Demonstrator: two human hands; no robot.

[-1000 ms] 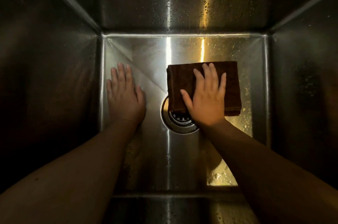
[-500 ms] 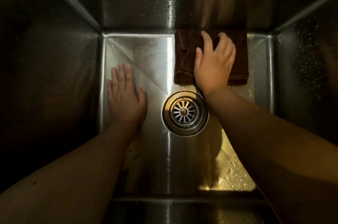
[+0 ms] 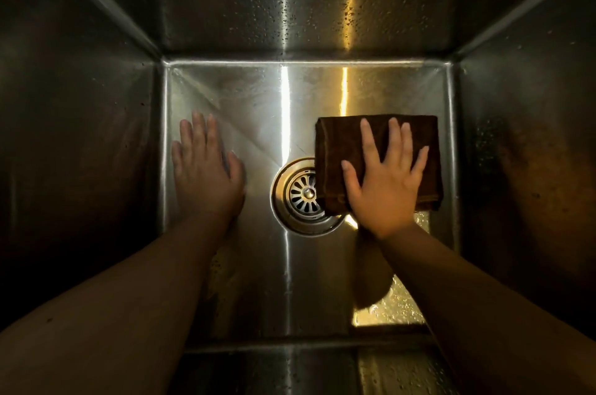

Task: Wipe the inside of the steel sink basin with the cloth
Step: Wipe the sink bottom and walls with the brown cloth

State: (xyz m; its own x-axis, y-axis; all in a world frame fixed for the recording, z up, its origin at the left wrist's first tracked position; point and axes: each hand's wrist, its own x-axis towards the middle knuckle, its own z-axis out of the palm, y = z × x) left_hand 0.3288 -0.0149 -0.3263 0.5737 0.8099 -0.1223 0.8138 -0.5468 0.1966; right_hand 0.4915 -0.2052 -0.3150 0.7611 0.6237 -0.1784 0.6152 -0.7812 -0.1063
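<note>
Right now I see the right hand (image 3: 383,188) pressing flat on the folded brown cloth (image 3: 335,152), fingers (image 3: 369,143) straight and spread, on the right half of the sink (image 3: 258,281) floor. The cloth's left edge overlaps the drain (image 3: 300,194) rim; its right edge lies near the right wall. Bare steel lies open toward the far wall. The left hand (image 3: 206,178) rests flat beside the left wall, fingers straight and close together

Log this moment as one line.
task: wipe sink | right hand: flat on cloth, right of drain, cloth edge overlaps drain | left hand: flat on sink floor
</note>
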